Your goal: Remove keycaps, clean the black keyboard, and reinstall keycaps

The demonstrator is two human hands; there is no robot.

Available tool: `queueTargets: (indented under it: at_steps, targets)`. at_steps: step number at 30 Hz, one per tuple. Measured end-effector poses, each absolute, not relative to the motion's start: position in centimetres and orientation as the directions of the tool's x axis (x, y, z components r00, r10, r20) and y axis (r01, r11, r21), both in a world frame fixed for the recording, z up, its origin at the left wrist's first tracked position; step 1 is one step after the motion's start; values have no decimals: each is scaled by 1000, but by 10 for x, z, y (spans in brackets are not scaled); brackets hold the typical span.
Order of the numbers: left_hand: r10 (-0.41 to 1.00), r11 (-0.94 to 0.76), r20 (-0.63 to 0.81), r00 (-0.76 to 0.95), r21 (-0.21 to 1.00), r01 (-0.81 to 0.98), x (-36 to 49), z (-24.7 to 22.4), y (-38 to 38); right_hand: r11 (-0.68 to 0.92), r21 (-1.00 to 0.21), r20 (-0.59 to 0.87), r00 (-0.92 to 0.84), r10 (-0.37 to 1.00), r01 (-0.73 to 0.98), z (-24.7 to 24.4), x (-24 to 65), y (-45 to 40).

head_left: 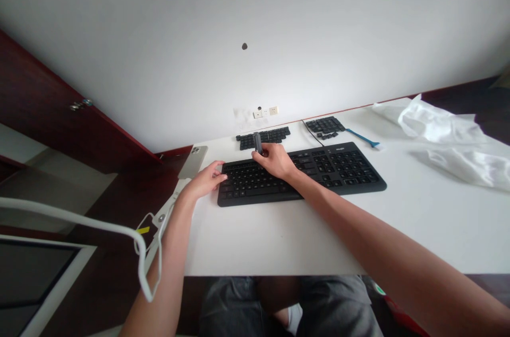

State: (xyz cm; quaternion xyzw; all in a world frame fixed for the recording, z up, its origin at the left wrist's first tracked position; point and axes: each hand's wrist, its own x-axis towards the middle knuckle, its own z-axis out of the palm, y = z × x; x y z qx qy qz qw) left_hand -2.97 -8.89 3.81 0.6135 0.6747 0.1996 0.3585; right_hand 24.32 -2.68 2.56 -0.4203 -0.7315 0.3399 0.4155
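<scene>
A black full-size keyboard lies on the white table in front of me. My left hand grips its left end, with the thumb over the edge near the keys. Over the upper middle of the keyboard, my right hand is closed around a small dark grey hand tool held upright; its lower end is hidden by my fingers. Behind the keyboard, black keycaps lie in rows, and a second group of keycaps sits farther right. The keyboard cable runs back between the groups.
A blue-handled brush lies behind the keyboard's right end. Crumpled clear plastic bags cover part of the right side. A phone rests at the left edge, near a power strip and white cable. The wall has sockets.
</scene>
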Motion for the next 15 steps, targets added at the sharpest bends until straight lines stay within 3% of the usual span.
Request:
queueTargets:
  at_steps: [5, 11, 15]
  targets:
    - [993, 115, -62, -97, 487, 866, -21, 35, -79, 410, -851, 323, -288, 902, 329, 25, 243, -26]
    - [991, 73, 80, -106, 342, 937, -6, 47, -43, 412, -854, 326, -290, 900, 317, 26, 243, -26]
    - [994, 40, 82, -67, 292, 955, 2, 47, -9, 416, -857, 331, -295, 896, 303, 26, 243, -27]
